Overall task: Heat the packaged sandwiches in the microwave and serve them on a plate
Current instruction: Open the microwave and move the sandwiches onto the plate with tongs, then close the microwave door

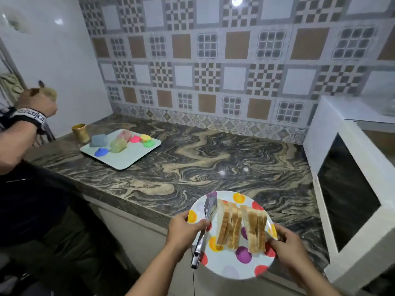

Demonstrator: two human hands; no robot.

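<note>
While plate sits half off the counter edge, notes as follows:

Left hand [185, 228]: curled round tongs [203, 231] near mid-handle; thumb side also against plate rim; tongs' long axis runs near-to-far, purple tips at far rim, hinge end hanging over near rim.

Right hand [288, 246]: pinching plate's right rim, fingertips just beside rightmost bread slice; can't tell if touching bread.

Plate [233, 268]: white w/ coloured dots; held between both hands; far half over counter [213, 159], near half out past its edge.

Sandwiches [241, 226]: two stacks of sliced bread, unpackaged, standing on edge & leaning left; long axis near-to-far, roughly parallel to tongs; centred betw. hands, right hand nearer.

Key relation: microwave [350, 195] to the right of plate, door facing left; right hand the nearer one; counter surface straight ahead for setting down.

Stage (judgement): bread already plated, so prob. serving step; heated or not, can't tell.

Tray [132, 159]: far left on counter; holds small pastel containers w/ loose coloured lids beside them; contents not visible.

Cup [80, 133]: yellowish, just beside tray's far-left corner.

Other person: at left edge, arm [19, 137] raised, wristband on.
</note>
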